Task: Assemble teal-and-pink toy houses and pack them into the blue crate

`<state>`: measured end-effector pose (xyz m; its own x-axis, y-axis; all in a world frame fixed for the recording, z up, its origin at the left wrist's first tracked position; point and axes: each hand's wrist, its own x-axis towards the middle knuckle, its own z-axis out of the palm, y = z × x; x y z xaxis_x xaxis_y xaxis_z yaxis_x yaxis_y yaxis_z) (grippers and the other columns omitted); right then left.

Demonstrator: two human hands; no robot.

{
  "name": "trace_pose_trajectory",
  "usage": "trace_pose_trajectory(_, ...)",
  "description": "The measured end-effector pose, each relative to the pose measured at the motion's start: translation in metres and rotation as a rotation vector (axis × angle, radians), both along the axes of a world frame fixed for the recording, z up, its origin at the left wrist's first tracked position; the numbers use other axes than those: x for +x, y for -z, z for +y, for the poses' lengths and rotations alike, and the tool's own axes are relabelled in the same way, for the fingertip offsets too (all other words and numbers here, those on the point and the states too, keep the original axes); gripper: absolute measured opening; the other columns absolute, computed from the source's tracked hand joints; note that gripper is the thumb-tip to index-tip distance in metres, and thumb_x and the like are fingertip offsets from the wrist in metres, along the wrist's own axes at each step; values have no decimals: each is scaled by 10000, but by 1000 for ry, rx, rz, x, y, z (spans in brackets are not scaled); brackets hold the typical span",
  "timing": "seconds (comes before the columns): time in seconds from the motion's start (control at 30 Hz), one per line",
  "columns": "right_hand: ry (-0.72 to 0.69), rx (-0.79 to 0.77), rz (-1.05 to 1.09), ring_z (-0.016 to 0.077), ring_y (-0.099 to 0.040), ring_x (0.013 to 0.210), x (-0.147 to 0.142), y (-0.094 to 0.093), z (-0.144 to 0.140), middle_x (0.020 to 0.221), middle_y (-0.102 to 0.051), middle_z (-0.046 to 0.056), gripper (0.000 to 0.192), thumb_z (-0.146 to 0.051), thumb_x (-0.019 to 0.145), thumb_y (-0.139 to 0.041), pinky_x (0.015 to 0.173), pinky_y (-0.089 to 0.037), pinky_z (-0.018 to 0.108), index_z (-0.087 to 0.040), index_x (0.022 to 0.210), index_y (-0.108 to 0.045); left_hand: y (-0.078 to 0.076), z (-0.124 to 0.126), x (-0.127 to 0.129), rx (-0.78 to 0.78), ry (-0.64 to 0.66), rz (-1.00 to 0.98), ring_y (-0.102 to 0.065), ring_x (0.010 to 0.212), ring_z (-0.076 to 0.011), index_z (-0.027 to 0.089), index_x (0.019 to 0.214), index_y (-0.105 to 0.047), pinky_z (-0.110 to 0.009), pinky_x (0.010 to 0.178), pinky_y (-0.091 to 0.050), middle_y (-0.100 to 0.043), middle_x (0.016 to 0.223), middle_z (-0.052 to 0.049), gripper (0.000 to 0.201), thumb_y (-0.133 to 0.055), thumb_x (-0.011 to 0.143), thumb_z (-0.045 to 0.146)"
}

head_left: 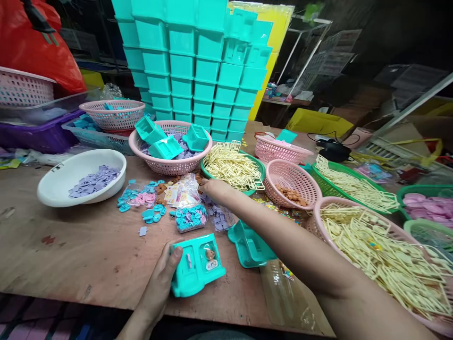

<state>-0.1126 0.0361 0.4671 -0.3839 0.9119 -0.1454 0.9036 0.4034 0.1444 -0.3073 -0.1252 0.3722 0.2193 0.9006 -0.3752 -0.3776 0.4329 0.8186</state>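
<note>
My left hand [166, 264] is closed around the left side of a teal plastic toy housing [200, 278], shaped like a small bus. A brown piece and an oval sticker show in one recess of it, with a small lilac piece in another. My right arm stretches far across the table. My right hand [213, 189] is over the small parts beside a green basket of cream frames [233, 165]; its fingertips are hidden and blurred. Close by lie printed sticker sheets [182, 192], lilac plates [221, 218] and a clear box of blue and pink discs [191, 218].
Another teal housing [249, 248] lies under my right forearm. A white bowl [49, 191] of lilac plates stands left. Pink baskets [166, 165] [300, 172] and a basket of cream frames [382, 255] surround the work spot. Stacked teal boxes [182, 66] rise behind.
</note>
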Motion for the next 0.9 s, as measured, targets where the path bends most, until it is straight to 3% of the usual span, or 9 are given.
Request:
trace_pose_trajectory(0.07, -26, -16, -29, 226, -701, 910, -1, 0, 7, 1050, -723, 138, 210, 9, 869, -603, 724, -487, 273, -135, 932, -741, -1, 0, -5, -10, 9, -4, -677, 1160, -326, 228, 1246, -648, -428, 1031, -514, -754, 1185, -68, 641, -751, 770, 645)
trace_pose_trajectory(0.2, -23, 67, -30, 271, -642, 1062, 12, -5, 6, 1117, -703, 165, 220, -62, 954, -514, 827, -478, 315, -131, 1091, -672, 0, 2, -12, 2, 80, -43, -681, 1168, -339, 222, 1274, -652, -440, 1024, -529, -748, 1226, -84, 663, -764, 765, 630)
trace_pose_trajectory(0.37, 54, 167, 45, 261, -625, 943, 24, -7, 1, 1059, -698, 160, 253, -89, 945, -511, 761, -435, 318, -125, 1184, -586, -2, 5, -13, -36, 134, -118, -682, 1180, -356, 188, 1216, -688, -452, 1010, -545, -769, 1181, -106, 609, -773, 773, 597)
trace_pose_trajectory(0.5, 29, 218, 182, 235, -601, 953, 24, 1, 11, 1072, -669, 128, 207, -61, 916, -508, 776, -418, 302, -161, 1055, -624, -6, 4, -14, -107, 115, -153, -713, 1124, -352, 190, 1263, -672, -459, 994, -551, -794, 1083, -104, 636, -776, 773, 582)
trace_pose_trajectory(0.67, -8, 250, 407, 217, -611, 917, 23, 6, 22, 956, -671, 93, 156, -42, 851, -563, 809, -451, 301, -163, 897, -650, -2, 1, -17, -11, 160, -116, -726, 1063, -331, 192, 1189, -691, -439, 954, -558, -778, 1114, -104, 549, -765, 797, 569)
trace_pose_trajectory(0.8, 7, 292, 596, 203, -632, 889, 26, 3, 20, 937, -686, 68, 157, -46, 824, -582, 824, -477, 315, -177, 857, -663, 2, 4, -22, 67, 303, -150, -711, 1091, -332, 196, 1160, -678, -418, 906, -566, -754, 1176, -117, 512, -774, 801, 548)
trace_pose_trajectory(0.9, 75, 314, 755, 173, -639, 794, 25, -2, 10, 917, -695, 57, 151, -77, 845, -555, 755, -501, 309, -175, 890, -660, -6, 14, -28, 94, 355, -235, -706, 1106, -348, 193, 1179, -676, -424, 906, -567, -753, 1183, -129, 540, -769, 796, 563)
